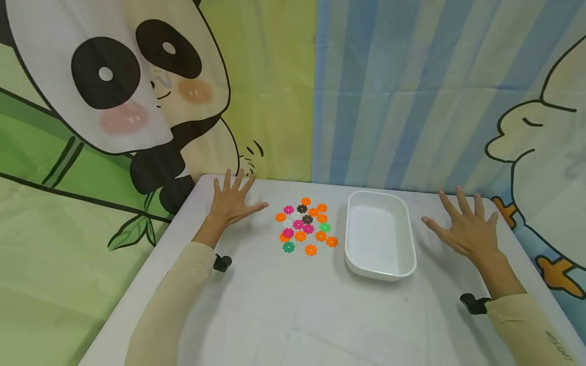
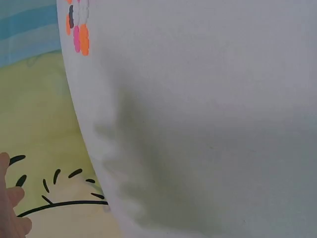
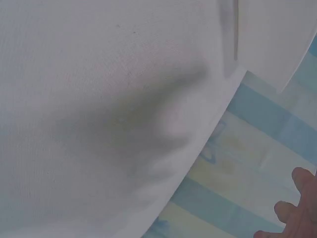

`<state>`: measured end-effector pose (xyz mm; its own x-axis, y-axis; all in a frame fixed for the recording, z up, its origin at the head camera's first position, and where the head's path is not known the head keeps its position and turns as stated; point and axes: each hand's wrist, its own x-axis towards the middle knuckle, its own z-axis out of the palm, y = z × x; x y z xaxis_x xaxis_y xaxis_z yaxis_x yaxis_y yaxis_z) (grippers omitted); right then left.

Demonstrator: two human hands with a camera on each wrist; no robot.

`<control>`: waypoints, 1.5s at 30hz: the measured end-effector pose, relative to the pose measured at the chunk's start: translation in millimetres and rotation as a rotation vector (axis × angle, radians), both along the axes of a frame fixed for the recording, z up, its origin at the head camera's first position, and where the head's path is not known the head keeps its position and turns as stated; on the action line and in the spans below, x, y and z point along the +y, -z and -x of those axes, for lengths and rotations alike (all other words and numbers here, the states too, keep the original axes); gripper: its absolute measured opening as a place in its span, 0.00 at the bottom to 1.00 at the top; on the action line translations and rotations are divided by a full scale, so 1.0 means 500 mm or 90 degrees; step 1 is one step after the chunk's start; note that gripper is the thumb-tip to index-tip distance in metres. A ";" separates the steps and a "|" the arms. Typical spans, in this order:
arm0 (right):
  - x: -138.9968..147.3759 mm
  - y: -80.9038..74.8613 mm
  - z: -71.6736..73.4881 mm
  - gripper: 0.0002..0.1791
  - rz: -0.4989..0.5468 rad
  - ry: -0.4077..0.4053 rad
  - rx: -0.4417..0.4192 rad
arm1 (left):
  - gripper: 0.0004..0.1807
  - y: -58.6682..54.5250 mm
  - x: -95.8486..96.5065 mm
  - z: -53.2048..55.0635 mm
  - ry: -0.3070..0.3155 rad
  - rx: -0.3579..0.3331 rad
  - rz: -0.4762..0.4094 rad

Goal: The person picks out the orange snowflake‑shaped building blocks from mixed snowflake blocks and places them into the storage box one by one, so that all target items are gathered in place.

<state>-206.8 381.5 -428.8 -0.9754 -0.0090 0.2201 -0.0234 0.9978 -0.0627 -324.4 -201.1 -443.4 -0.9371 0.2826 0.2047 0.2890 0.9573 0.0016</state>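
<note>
Hovering over the white table [image 1: 274,315], judging by the shadows cast below: left hand [image 1: 232,203] and right hand [image 1: 473,231], both with fingers fanned out and thumbs pointing inward. Neither grips or touches anything.

Coloured discs [image 1: 311,250], flat and notched round the edge, lie in a loose patch between the hands, just inward of the left thumb. Left hand clearly the nearer; from the right hand they sit beyond the white tray [image 1: 381,234]. Discs are round, so no long axis to line up with; patch is about as deep as it is wide. Orange most common, then pink; a few white, dark and green ones. Some overlap near the middle and on the side toward the left hand; outer ones lie singly. How many white ones there are, cannot tell: they blend with the cloth.

Tray, the only container: between disc patch and right hand, just inward of the right thumb, gap visible. Long axis runs away from the person, roughly the way the forearms reach, with its narrow end toward the body. Upright, rounded corners, low walls. Bare floor inside; no discs in it.

Black wrist mount [image 1: 223,263] behind the left hand, matching mount [image 1: 475,304] behind the right. Printed backdrop [image 1: 270,76] stands beyond both sets of fingertips.
</note>
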 end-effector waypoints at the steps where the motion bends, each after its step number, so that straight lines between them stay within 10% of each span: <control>1: 0.000 0.000 0.000 0.51 0.011 -0.003 0.006 | 0.57 0.001 -0.002 0.002 0.008 0.006 0.000; 10: -0.049 0.016 -0.047 0.30 0.329 -0.093 0.081 | 0.18 0.009 0.015 -0.011 0.148 -0.034 -0.157; 15: -0.091 0.038 -0.074 0.33 0.383 -0.113 0.050 | 0.15 0.028 0.049 -0.017 0.173 -0.123 -0.252; 26: -0.119 0.063 -0.083 0.31 0.475 -0.121 0.040 | 0.16 0.072 0.112 -0.017 0.174 -0.218 -0.291; 45: -0.104 0.087 -0.069 0.33 0.596 -0.110 0.022 | 0.17 0.084 0.140 -0.008 0.111 -0.217 -0.292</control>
